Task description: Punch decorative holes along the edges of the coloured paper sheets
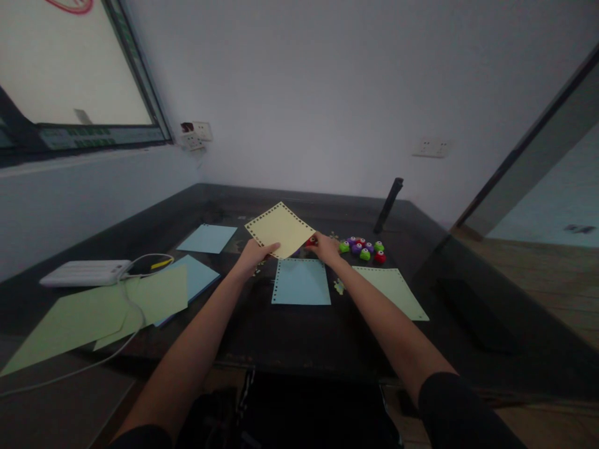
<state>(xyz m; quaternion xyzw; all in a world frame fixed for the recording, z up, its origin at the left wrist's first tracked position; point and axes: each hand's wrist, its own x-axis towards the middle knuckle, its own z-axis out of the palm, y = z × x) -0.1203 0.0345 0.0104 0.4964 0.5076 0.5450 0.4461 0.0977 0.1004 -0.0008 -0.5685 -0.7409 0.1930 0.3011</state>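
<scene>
My left hand pinches the near corner of a yellow paper sheet with punched holes along its edges, holding it tilted above the dark table. My right hand is closed on a small red punch at the sheet's right edge. A blue sheet with punched edges lies flat just below both hands. A cluster of small purple, green and red punches sits right of my right hand.
A light green sheet lies right of the blue one. More green sheets and blue sheets lie left, beside a white power bank with a cable. A black bar leans at the back.
</scene>
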